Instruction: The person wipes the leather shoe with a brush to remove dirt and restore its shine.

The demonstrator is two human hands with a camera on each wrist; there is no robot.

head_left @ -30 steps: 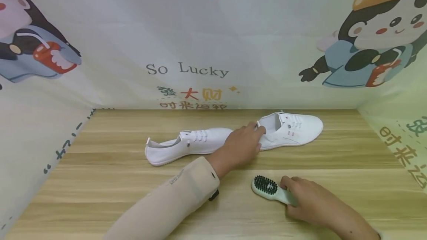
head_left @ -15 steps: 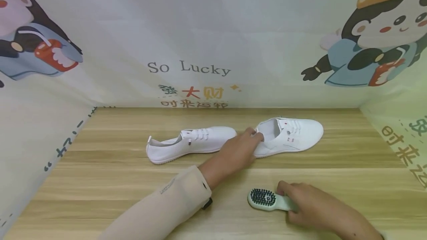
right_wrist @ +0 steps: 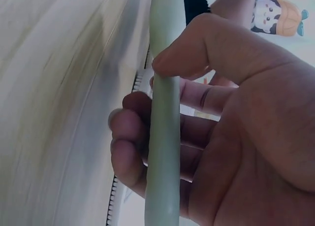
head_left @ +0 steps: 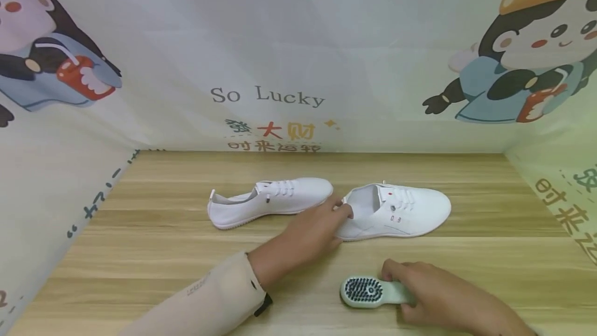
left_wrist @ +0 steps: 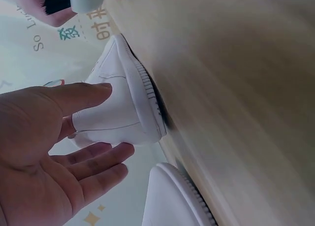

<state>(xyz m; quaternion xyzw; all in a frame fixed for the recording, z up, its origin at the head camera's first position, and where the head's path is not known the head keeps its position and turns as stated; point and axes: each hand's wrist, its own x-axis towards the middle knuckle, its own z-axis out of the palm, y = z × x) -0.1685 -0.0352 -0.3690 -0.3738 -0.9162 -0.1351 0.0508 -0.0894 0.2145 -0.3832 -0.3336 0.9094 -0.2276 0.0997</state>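
The lettered white shoe has slid nearer, heel pinched by the left hand, seemingly handier to reach; the other white shoe lies to its left; the right hand clamps the green brush, bristles up.

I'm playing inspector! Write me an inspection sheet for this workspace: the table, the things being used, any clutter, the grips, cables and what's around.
Surface: a wood-grained table.
Job's things: two white lace-up shoes, the held shoe and the other shoe, both toes pointing right in the head view; one pale green brush, dark bristles facing up.
Clutter: nothing seen.
Left grip: bare hand, pinching the held shoe's heel.
Right grip: bare hand, fingers curled round the brush's handle.
Cables: nothing seen.
Surroundings: pale walls with cartoon figures and "So Lucky" lettering.
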